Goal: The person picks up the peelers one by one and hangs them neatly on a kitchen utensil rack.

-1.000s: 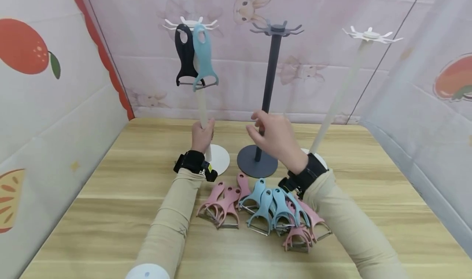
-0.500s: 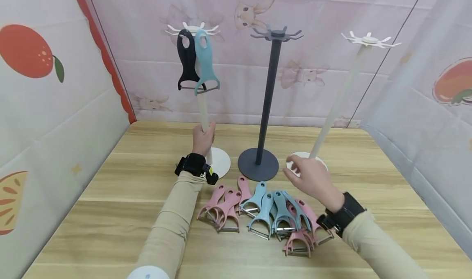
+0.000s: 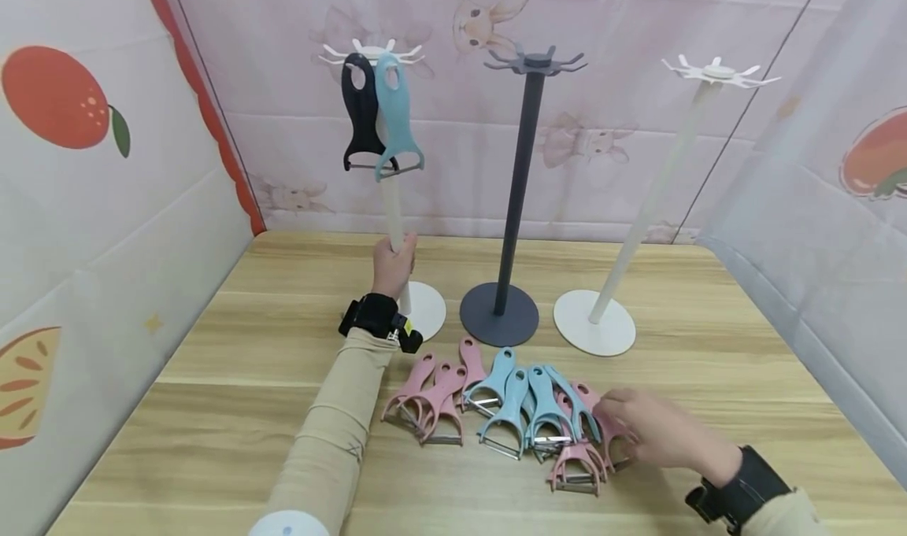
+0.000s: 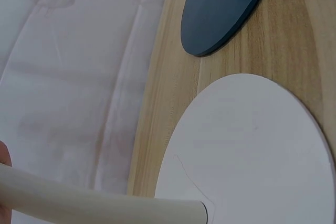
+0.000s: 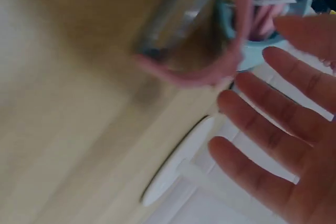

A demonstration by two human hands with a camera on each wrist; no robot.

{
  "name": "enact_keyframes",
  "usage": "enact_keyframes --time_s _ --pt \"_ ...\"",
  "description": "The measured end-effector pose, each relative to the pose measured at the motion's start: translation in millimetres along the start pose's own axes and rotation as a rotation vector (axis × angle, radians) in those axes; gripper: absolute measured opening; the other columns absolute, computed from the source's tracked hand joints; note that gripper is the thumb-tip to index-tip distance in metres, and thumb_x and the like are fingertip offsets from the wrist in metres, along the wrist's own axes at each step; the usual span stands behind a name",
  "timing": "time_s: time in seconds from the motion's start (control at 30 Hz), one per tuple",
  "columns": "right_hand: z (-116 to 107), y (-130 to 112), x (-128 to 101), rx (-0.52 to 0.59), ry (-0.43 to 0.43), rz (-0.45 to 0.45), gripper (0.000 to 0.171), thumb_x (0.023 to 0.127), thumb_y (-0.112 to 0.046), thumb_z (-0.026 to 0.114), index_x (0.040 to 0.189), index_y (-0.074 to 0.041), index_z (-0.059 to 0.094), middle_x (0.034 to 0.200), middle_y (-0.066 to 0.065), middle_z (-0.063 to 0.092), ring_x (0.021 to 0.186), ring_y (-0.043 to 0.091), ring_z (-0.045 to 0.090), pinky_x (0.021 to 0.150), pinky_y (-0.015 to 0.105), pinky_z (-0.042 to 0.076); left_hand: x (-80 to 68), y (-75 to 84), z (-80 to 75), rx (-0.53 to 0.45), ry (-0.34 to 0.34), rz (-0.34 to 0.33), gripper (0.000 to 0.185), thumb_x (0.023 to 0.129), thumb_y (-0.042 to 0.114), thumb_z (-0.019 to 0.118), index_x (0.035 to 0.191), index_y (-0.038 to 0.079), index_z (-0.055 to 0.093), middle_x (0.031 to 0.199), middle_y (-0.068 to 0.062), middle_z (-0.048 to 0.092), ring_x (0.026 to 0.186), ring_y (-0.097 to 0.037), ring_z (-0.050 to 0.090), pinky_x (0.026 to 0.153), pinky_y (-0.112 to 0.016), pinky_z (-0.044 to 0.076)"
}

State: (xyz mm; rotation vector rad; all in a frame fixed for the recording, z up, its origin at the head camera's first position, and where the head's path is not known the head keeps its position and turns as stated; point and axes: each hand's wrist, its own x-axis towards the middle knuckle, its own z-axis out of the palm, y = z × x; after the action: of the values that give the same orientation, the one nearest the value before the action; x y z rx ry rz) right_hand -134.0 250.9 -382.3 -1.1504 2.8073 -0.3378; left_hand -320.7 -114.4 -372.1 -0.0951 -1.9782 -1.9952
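Note:
My left hand (image 3: pixel 393 268) grips the pole of the left white stand (image 3: pixel 392 205), low down near its round base (image 4: pixel 247 140). From that stand's hooks hang a black peeler (image 3: pixel 364 123) and a light blue peeler (image 3: pixel 399 131), side by side. At the right end of a loose pile, my right hand (image 3: pixel 662 430) reaches beside a pink peeler (image 3: pixel 607 427). In the right wrist view its fingers (image 5: pixel 257 177) are spread and fairly straight, close to a blurred pink peeler (image 5: pixel 231 66); whether they touch it I cannot tell. Several blue peelers (image 3: pixel 544 402) lie mid-pile.
A dark grey stand (image 3: pixel 520 166) stands in the middle, with a second white stand (image 3: pixel 641 209) to its right; no peelers hang on either. More pink peelers (image 3: pixel 441 394) lie at the pile's left. Fabric walls (image 3: pixel 446 190) border the wooden table (image 3: pixel 241 378).
My right hand has moved from in front of the grey stand, right and down to the right end of the peeler pile. The left hand keeps its grip on the pole.

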Motion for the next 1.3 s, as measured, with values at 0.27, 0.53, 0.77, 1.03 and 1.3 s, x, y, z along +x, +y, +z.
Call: enact_keyframes --time_s 0.27,0.53,0.77,1.03,1.3 --pt "17 6 -21 -0.019 0.082 0.005 0.041 0.053 -0.004 0.075 0.090 -0.015 0.062 0.090 -0.007 0.053 0.074 0.006 0.051 0.061 0.027 0.047 -8.2 12.8 1.3 -0.018 -0.024 -0.006 0.031 0.093 0.012 0.051 0.062 0.005 0.048 0.050 -0.001 0.041 0.042 -0.009 0.038 0.044 -0.022 0.032" --pt "27 7 -19 0.075 0.090 0.080 0.025 0.071 -0.004 0.069 0.087 -0.019 0.055 0.077 -0.013 0.052 0.064 0.001 0.045 0.053 0.023 0.042 -14.4 19.8 3.0 -0.010 -0.012 -0.005 0.030 0.093 0.011 0.051 0.064 0.001 0.048 0.051 -0.002 0.041 0.042 -0.009 0.038 0.044 -0.020 0.033" --pt "28 7 -13 0.104 0.113 0.098 0.025 0.074 0.006 0.062 0.078 -0.016 0.052 0.068 -0.013 0.048 0.057 -0.002 0.041 0.048 0.019 0.039 -13.2 20.5 3.6 -0.006 -0.019 -0.021 0.032 0.093 0.012 0.051 0.065 -0.003 0.047 0.051 -0.001 0.041 0.042 -0.008 0.038 0.044 -0.021 0.032" --pt "20 9 -10 0.108 0.175 0.080 0.025 0.074 0.010 0.063 0.078 -0.013 0.053 0.067 -0.009 0.051 0.057 -0.001 0.042 0.048 0.019 0.040 -9.0 21.9 2.2 -0.008 -0.012 -0.003 0.033 0.093 0.011 0.051 0.062 0.000 0.047 0.050 -0.002 0.041 0.042 -0.008 0.038 0.044 -0.021 0.033" --pt "6 10 3 -0.037 0.449 -0.094 0.033 0.063 0.015 0.068 0.083 -0.007 0.055 0.072 -0.004 0.055 0.061 0.003 0.047 0.049 0.021 0.042 -9.1 22.0 2.4 -0.009 -0.009 -0.003 0.032 0.093 0.010 0.051 0.063 -0.003 0.047 0.050 -0.001 0.041 0.042 -0.008 0.038 0.043 -0.020 0.032"
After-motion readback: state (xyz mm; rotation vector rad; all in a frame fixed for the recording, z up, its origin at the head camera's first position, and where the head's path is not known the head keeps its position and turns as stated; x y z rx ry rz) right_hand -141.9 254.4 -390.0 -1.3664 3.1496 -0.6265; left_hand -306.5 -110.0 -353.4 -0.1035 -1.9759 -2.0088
